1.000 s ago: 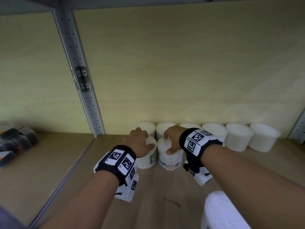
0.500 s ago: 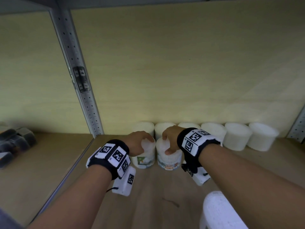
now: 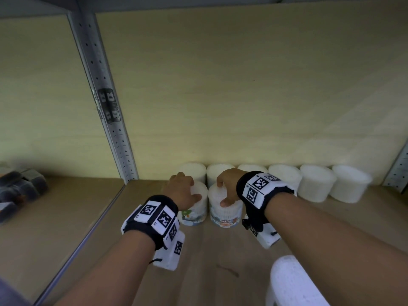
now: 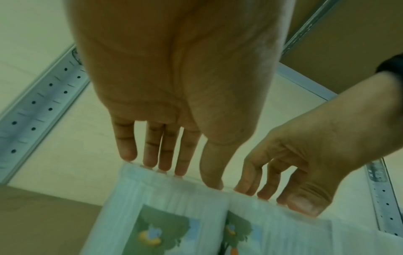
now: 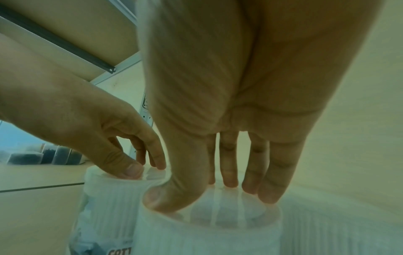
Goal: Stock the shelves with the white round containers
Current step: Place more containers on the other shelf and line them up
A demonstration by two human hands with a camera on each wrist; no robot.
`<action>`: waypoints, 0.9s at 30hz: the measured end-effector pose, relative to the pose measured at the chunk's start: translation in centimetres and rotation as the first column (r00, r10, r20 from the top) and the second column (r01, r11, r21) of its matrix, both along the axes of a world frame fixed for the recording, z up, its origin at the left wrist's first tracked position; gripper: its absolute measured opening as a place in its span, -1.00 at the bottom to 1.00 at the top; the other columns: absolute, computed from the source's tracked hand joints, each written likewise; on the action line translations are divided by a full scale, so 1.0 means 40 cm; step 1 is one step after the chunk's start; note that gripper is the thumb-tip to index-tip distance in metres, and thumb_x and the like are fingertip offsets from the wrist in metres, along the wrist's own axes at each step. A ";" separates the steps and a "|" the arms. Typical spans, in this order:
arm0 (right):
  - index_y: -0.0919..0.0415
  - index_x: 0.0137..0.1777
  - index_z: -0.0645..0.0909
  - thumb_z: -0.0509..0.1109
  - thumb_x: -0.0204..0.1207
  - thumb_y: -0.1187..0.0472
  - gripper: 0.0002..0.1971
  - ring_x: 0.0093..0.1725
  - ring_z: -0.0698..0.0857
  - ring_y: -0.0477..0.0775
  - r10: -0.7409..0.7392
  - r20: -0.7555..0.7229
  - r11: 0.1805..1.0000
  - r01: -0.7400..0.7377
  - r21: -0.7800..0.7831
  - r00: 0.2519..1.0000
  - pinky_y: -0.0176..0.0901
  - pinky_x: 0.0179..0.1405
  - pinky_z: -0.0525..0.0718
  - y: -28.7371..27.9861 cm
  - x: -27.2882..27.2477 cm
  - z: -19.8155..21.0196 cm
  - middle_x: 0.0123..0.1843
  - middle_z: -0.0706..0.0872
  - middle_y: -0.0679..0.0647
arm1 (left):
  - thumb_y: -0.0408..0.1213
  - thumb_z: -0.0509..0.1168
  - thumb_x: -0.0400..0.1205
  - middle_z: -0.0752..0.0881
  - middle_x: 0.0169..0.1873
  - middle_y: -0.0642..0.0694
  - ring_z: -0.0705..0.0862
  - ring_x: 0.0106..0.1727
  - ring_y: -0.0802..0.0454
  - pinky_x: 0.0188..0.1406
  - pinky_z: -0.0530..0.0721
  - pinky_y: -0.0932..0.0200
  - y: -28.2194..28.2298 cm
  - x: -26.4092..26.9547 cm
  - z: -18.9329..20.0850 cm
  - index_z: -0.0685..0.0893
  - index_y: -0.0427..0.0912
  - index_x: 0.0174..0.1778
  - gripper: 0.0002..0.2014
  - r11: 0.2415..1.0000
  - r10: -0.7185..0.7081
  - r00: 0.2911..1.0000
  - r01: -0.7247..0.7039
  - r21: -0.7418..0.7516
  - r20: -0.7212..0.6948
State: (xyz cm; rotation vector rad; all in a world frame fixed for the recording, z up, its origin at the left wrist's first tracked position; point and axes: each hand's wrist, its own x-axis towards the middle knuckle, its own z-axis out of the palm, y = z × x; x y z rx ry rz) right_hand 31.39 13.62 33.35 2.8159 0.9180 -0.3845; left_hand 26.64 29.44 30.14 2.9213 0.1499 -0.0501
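On the wooden shelf [image 3: 220, 261], six white tubs line the back wall; left hand [image 3: 181, 188] and right hand [image 3: 227, 186] each pinch a front-row container's lid by curled fingertips – a clumsy shove risks toppling neighbours

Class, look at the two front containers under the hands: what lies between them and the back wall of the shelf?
A back row of white containers stands between the two front containers and the wall, seen in the head view.

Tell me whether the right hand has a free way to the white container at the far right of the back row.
Probably yes: the right hand grips a front container, but the shelf before the far-right container looks bare.
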 end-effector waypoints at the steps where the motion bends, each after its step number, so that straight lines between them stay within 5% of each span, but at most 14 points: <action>1: 0.36 0.54 0.35 0.34 0.58 -0.08 -0.33 0.50 0.45 0.14 0.002 0.004 1.000 -0.002 0.000 1.000 -0.19 0.36 0.37 0.002 -0.001 0.002 0.53 0.46 0.22 | 0.01 0.28 0.63 0.42 0.40 -0.17 0.41 0.44 -0.13 0.41 0.44 0.02 0.001 -0.001 0.003 0.44 -0.15 0.47 -0.47 1.000 -0.008 1.000 0.008 -0.008 -0.005; 14: 0.33 0.50 0.41 0.40 0.54 -0.07 -0.35 0.45 0.50 0.17 0.029 0.021 1.000 -0.029 0.002 0.999 -0.13 0.36 0.43 -0.003 -0.003 0.002 0.49 0.50 0.21 | -0.56 0.20 0.61 0.29 0.58 -0.09 0.28 0.61 -0.06 0.52 0.31 0.16 0.032 0.002 0.020 0.34 -0.12 0.55 -0.42 0.970 -0.183 0.972 0.155 -0.188 -0.145; 21: 0.37 0.50 0.41 0.39 0.55 -0.05 -0.35 0.46 0.51 0.17 0.028 0.006 0.999 -0.029 0.029 1.000 -0.17 0.32 0.44 -0.001 0.001 0.001 0.49 0.51 0.24 | -0.01 0.24 0.65 0.39 0.44 -0.15 0.38 0.46 -0.13 0.40 0.39 0.06 0.011 -0.012 -0.003 0.41 -0.11 0.50 -0.49 0.999 -0.034 0.999 0.035 -0.029 0.022; 27: 0.39 0.47 0.44 0.40 0.54 -0.06 -0.35 0.43 0.54 0.18 0.011 0.001 0.999 -0.011 0.044 1.000 -0.15 0.31 0.48 0.000 0.008 -0.005 0.47 0.54 0.25 | -0.06 0.29 0.64 0.42 0.46 -0.12 0.42 0.48 -0.09 0.41 0.38 0.11 0.016 -0.010 -0.005 0.43 -0.12 0.50 -0.49 0.994 -0.070 0.997 0.071 -0.081 0.019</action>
